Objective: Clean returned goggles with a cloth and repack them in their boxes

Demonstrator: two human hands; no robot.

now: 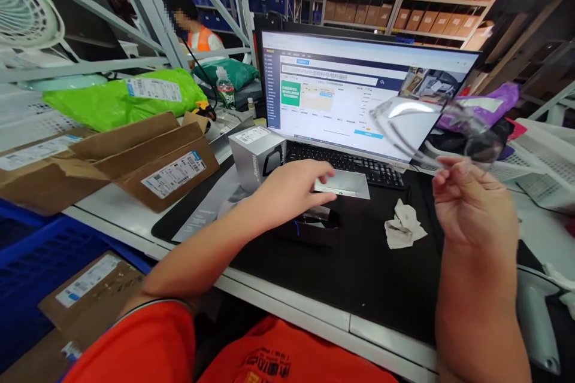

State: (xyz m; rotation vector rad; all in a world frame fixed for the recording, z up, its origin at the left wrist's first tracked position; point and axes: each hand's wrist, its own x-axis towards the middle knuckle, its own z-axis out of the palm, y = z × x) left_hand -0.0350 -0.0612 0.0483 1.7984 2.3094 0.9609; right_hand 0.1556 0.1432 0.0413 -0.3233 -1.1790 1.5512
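Note:
My left hand reaches over the black desk mat, its fingers closed on a flat grey box part in front of the keyboard. Under that hand lies a dark case-like object. My right hand is raised at the right, pinching a pair of clear glasses that are smeared by motion before the monitor. A small grey product box stands left of the keyboard. A crumpled white cloth lies on the mat between my hands.
Brown cardboard boxes and a green mailer bag lie at the left. A white fan stands far left. A person in an orange vest sits behind the metal racking. A purple bag and a white handheld scanner are at the right.

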